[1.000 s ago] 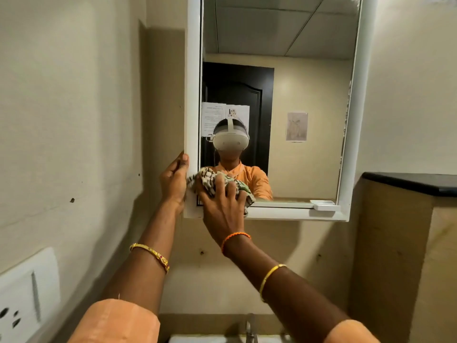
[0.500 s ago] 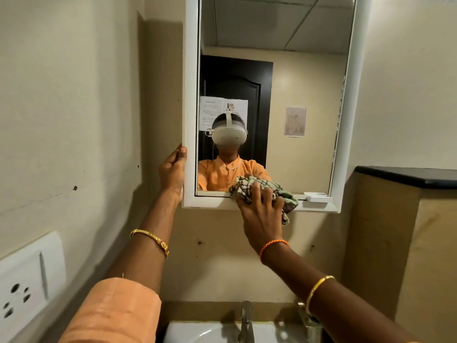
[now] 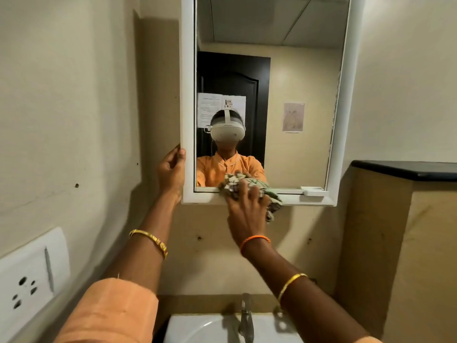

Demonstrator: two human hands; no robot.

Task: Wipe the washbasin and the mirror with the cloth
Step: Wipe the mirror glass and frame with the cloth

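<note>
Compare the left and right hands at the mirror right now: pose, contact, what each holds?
The left hand grips the left edge of the mirror frame, fingers curled round it, holding nothing else; the right hand presses the cloth against the frame's bottom rail. The left hand sits higher, the right lower and nearer the middle. Both touch the frame, arms raised above the washbasin.
</note>
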